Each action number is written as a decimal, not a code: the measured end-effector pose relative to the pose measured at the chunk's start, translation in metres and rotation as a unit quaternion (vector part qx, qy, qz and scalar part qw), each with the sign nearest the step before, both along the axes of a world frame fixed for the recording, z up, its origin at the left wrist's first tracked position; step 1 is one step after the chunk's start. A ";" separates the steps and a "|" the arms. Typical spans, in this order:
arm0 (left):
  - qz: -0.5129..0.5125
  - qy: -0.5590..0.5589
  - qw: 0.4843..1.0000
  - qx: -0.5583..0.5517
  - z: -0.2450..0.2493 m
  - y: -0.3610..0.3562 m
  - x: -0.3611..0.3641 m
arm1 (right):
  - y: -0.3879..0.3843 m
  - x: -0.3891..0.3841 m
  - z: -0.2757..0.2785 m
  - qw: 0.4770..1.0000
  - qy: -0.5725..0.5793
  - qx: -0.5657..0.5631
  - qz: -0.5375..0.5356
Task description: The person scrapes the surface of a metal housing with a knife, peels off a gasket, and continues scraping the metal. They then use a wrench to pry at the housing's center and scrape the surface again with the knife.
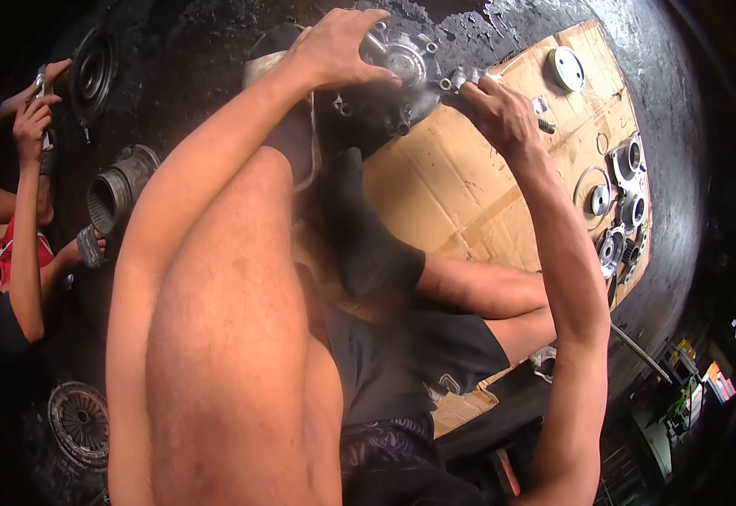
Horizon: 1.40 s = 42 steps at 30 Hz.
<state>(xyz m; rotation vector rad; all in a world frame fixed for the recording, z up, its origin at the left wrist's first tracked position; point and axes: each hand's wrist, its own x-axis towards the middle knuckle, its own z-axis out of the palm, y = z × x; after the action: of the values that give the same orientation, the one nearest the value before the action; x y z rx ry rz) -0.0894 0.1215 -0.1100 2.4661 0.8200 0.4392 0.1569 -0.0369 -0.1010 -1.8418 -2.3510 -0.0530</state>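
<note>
A grey metal housing (403, 61) with several bolt bosses stands at the top centre, over the edge of the cardboard. My left hand (334, 49) lies against its left side, thumb and fingers spread apart around the rim. At the housing's right side is my right hand (496, 108), its fingers curled around something small near a protruding boss; what it grips is too small to name. My bare knee and dark-clad foot (351, 219) are below the housing.
Cardboard (427, 181) carries a round metal disc (566, 69), rings and metal housings (629, 181) at right. A ribbed cylinder (119, 187) and a clutch-like disc (80, 422) are at left. Another person's hands (35, 122) are at far left.
</note>
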 end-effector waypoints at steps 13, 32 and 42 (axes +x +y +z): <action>-0.022 -0.022 0.998 -0.054 0.003 0.005 0.000 | -0.002 -0.005 -0.002 0.999 -0.022 0.024 0.002; -0.022 0.000 0.992 -0.121 0.017 0.009 -0.003 | -0.003 -0.015 0.004 0.999 -0.027 0.013 -0.019; -0.026 0.002 0.988 -0.149 0.013 0.012 -0.005 | 0.000 -0.019 -0.002 0.999 -0.013 0.021 -0.023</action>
<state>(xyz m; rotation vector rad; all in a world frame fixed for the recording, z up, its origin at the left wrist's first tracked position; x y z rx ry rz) -0.0949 0.1338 -0.0972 2.2058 0.7602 0.2701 0.1376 -0.0369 -0.1029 -1.8872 -2.3046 -0.1319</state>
